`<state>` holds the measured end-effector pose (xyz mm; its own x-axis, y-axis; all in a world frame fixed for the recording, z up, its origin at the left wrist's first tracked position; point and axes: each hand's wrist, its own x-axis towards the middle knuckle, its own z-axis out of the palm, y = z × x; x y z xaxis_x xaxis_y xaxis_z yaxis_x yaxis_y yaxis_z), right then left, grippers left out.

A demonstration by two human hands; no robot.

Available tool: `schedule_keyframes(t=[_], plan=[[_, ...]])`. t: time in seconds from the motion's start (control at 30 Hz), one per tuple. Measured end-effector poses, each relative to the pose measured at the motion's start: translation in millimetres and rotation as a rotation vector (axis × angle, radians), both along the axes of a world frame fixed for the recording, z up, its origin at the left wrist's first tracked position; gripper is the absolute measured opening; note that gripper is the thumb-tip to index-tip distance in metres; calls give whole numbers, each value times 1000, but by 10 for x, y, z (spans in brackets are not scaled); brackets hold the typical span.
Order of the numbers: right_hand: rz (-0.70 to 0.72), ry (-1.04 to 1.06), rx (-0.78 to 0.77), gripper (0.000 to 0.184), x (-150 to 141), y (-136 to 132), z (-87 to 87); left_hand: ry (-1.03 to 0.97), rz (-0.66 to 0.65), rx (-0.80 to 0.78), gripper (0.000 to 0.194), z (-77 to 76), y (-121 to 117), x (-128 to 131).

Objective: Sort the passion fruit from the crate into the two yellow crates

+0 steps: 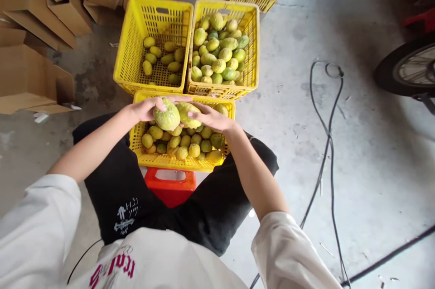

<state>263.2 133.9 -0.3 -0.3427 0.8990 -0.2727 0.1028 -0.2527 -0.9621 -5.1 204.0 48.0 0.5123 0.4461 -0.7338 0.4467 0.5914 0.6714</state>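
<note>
My left hand (148, 108) is closed around a round, rough-skinned green-yellow fruit (166, 114). Right beside it, my right hand (213, 118) grips a second, more oval yellow-green fruit (189, 115). The two fruits are close together, held above the front yellow crate (185, 164) between my knees. Several smaller yellow-green fruits (194, 150) fill that crate, and my hands hide part of its far side. Some of my fingers are hidden behind the fruits.
Beyond the front crate stand a left yellow crate (121, 60) with several fruits and a right yellow crate (257, 44) piled with larger ones. Cardboard boxes (30, 71) crowd the left. A red stool (171, 189) is between my legs. A black cable (329, 132) and a wheel (390, 71) are right.
</note>
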Motion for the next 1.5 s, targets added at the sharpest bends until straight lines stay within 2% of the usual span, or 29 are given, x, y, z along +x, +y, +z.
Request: schedule_keyframes(t=[0.1, 0.2, 0.27, 0.33, 0.43, 0.57, 0.67, 0.77, 0.87, 1.03, 1.13, 1.27, 1.4, 1.5], plan=[[-85, 110, -97, 44, 31, 0, 5, -93, 125, 78, 75, 30, 49, 153], [-214, 272, -90, 38, 130, 87, 60, -64, 266, 145, 66, -93, 165, 198], [-274, 341, -72, 30, 206, 159, 111, 45, 329, 156, 74, -220, 243, 183], [-333, 316, -95, 21, 249, 211, 161, 107, 378, 122, 85, -332, 289, 151], [-432, 257, -174, 49, 228, 224, 209, 26, 401, 16, 86, -419, 276, 97], [-491, 462, -213, 38, 137, 154, 195, -203, 351, -30, 77, -446, 193, 32], [-473, 616, -251, 57, 93, 104, 158, -381, 335, -38, 74, -492, 174, 15], [-414, 666, -303, 65, 65, 81, 108, -459, 358, -50, 68, -565, 181, 64], [-399, 648, -325, 63, 39, 58, 15, -476, 418, -37, 65, -602, 160, 165], [-507, 579, -314, 53, -10, -34, -202, -472, 507, -18, 63, -531, 72, 294], [-515, 593, -348, 55, -63, -91, -291, -424, 481, -42, 58, -507, 39, 332], [-437, 603, -408, 64, -116, -134, -317, -390, 412, -54, 54, -526, 35, 361], [-426, 582, -384, 51, -43, -159, -283, -464, 305, -70, 51, -527, 71, 300], [-360, 607, -350, 47, 78, -181, -250, -485, 240, -87, 51, -548, 96, 226]])
